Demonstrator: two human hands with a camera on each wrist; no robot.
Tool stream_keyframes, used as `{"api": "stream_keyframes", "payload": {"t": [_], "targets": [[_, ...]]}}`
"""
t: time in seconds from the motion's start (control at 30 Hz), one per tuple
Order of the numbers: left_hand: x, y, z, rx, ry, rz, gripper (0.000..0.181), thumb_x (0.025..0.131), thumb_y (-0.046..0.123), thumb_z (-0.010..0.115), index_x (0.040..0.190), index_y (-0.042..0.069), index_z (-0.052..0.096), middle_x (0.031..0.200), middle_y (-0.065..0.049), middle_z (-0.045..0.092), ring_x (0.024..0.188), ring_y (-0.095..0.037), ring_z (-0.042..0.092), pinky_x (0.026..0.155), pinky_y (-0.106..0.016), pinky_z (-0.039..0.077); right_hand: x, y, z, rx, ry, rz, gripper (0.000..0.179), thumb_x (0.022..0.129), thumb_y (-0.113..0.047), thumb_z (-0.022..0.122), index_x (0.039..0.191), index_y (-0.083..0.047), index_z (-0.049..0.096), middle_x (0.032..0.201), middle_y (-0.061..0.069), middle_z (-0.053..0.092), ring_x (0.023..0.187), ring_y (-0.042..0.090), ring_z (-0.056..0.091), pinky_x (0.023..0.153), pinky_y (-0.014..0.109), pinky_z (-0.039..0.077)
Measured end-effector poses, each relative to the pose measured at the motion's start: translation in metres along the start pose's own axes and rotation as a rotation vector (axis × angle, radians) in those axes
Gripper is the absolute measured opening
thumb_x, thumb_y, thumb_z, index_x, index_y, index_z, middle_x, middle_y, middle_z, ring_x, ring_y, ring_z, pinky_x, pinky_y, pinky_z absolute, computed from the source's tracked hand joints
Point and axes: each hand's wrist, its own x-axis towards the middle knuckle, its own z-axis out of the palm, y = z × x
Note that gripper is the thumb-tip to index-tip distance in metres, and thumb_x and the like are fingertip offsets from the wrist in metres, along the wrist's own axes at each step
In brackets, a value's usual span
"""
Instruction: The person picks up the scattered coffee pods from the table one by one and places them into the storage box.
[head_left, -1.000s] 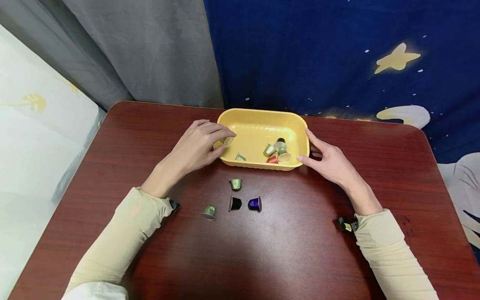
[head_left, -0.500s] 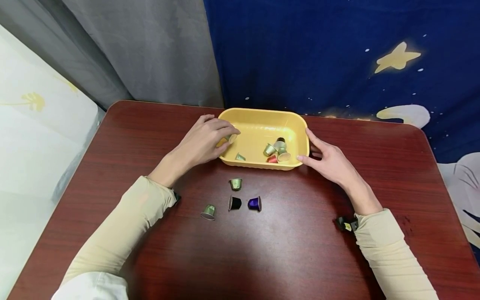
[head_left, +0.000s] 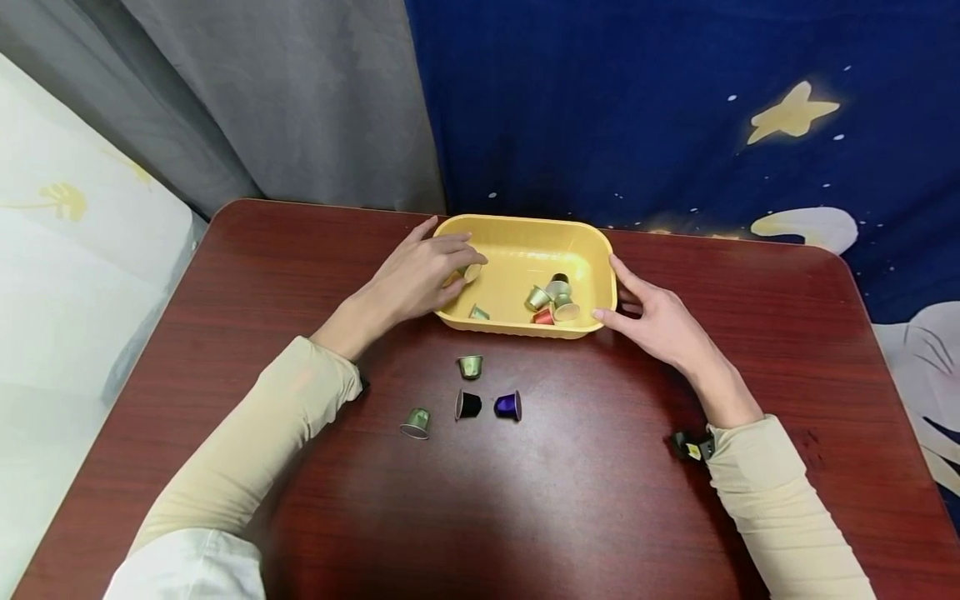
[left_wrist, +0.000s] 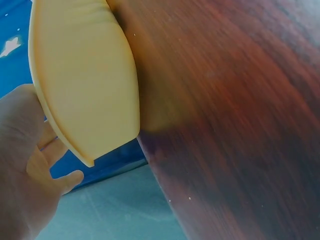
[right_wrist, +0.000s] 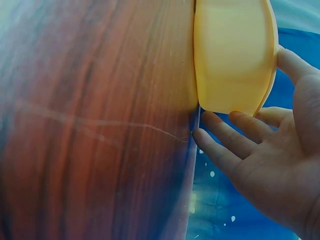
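Observation:
A yellow plastic tray point(head_left: 525, 329) stands near the table's far edge. My left hand point(head_left: 420, 271) reaches over its left end and pinches a coffee capsule point(head_left: 472, 272) between thumb and fingers, pale lid outward. At the right end my right hand point(head_left: 656, 325) grips the tray, thumb on the near rim corner; in the right wrist view its fingers lie against the end wall. Inside the tray lie a small green capsule point(head_left: 478, 312), a red capsule point(head_left: 543, 317), and several green and dark ones bunched at the right. The left wrist view hides the pinched capsule behind the tray wall.
On the dark red table point(head_left: 570, 500), in front of the tray, lie a green capsule point(head_left: 470, 367), a black capsule point(head_left: 468, 405), a purple capsule point(head_left: 508, 406) and another green capsule point(head_left: 416, 423). Grey and blue curtains point(head_left: 600, 108) hang behind the table.
My left hand has moved a little right and away from me, carrying the pinched capsule further over the tray. My right hand and the capsules on the table have stayed put.

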Motion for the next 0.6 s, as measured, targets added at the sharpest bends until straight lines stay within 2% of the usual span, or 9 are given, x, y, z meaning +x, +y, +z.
{"api": "stream_keyframes", "payload": {"t": [0.37, 0.6], "targets": [[0.014, -0.003, 0.002, 0.043, -0.128, -0.059, 0.034, 0.092, 0.017, 0.069, 0.126, 0.016, 0.069, 0.129, 0.0, 0.066, 0.137, -0.023, 0.046, 0.119, -0.055, 0.012, 0.0, 0.001, 0.0, -0.02, 0.01, 0.005, 0.083, 0.092, -0.037, 0.072, 0.158, -0.034, 0.022, 0.144, 0.015, 0.052, 0.125, 0.027, 0.057, 0.098, 0.045, 0.047], [0.02, -0.004, 0.006, 0.04, -0.128, -0.096, 0.033, 0.091, 0.014, 0.069, 0.124, 0.014, 0.07, 0.128, -0.002, 0.067, 0.135, -0.023, 0.048, 0.116, -0.061, 0.015, 0.0, 0.0, 0.0, 0.0, 0.006, 0.002, 0.082, 0.092, -0.036, 0.072, 0.158, -0.034, 0.023, 0.142, 0.016, 0.054, 0.124, 0.028, 0.058, 0.098, 0.045, 0.048]]}}
